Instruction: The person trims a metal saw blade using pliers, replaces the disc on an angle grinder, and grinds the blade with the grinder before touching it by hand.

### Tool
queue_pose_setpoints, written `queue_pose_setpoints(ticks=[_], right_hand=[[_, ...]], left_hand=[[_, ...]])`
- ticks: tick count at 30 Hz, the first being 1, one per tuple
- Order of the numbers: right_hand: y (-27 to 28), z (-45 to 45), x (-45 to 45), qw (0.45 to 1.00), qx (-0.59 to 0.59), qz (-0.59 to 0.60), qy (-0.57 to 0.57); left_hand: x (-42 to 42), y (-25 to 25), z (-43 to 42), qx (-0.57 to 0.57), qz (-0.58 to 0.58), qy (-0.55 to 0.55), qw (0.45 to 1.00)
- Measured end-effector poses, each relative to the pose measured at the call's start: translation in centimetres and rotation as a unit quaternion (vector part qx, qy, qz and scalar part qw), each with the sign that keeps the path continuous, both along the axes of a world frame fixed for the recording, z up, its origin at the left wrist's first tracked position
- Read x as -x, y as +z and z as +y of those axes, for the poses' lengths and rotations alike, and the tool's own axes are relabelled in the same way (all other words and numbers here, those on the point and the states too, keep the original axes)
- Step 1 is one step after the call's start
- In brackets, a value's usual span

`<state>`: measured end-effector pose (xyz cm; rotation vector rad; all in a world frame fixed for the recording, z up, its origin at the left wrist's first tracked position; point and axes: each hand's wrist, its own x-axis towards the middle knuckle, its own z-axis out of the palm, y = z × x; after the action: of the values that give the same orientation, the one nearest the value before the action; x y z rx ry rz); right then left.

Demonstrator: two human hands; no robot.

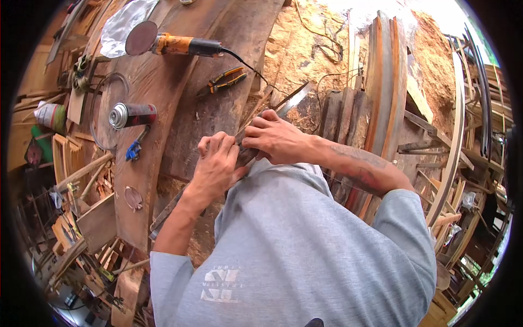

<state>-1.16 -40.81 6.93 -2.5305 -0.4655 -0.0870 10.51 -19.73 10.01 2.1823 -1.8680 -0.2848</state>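
Observation:
A long, flat metal strip [295, 100], which looks like a blade, runs diagonally in front of my body, with a shiny end at the upper right. My left hand [217, 162] has its fingers curled over the strip's middle. Right beside it, my right hand [275, 137] is closed over the strip too, knuckles up. The fingertips and the part between the hands are mostly hidden. Pliers [224, 82] with yellow-and-black handles lie on the wooden bench [180, 136] beyond my hands. An orange-and-black angle grinder [182, 44] with a brown disc rests farther up.
A spray can [133, 115] lies on its side on the bench, close to a blue-tipped object [133, 150]. Clear plastic [124, 27] sits by the grinder. A black cord [248, 64] trails from the grinder toward sawdust [294, 43]. Long wooden boards [384, 82] stand to the right.

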Motion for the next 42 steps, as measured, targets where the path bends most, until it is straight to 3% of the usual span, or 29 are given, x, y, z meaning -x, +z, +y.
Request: queue_pose_setpoints(ticks=[8,10,11,13,17,24,32,37,42], right_hand=[[0.4,-3.7,-2.8,0.973,0.084,-0.089,0.195],[1.8,-3.8,-1.9,0.995,0.031,-0.017,0.092],[2.1,-3.0,-1.3,0.999,-0.004,0.018,0.026],[2.3,0.3,0.0,0.999,-0.001,0.026,-0.021],[1.3,5.4,0.8,0.995,-0.054,0.051,-0.070],[1.4,8.6,0.8,0.976,-0.050,0.051,-0.205],[1.0,10.5,1.1,0.960,-0.044,0.061,-0.270],[0.7,11.0,1.4,0.954,-0.031,0.053,-0.293],[1.0,9.1,1.3,0.979,0.011,0.018,-0.202]], left_hand=[[-0.4,1.4,0.9,-0.018,-0.064,-0.012,0.998],[-0.4,2.5,2.5,0.002,0.065,0.125,0.990],[0.2,2.6,3.6,0.001,0.062,0.148,0.987],[2.0,2.1,5.9,0.050,0.110,0.298,0.947],[6.3,1.0,6.3,0.106,0.150,0.374,0.909],[7.9,0.6,9.1,0.119,0.136,0.413,0.892],[7.7,-0.1,16.8,0.120,0.098,0.465,0.872],[8.2,-0.2,18.4,0.138,0.105,0.445,0.878],[8.2,0.6,20.1,0.145,0.072,0.430,0.888]])
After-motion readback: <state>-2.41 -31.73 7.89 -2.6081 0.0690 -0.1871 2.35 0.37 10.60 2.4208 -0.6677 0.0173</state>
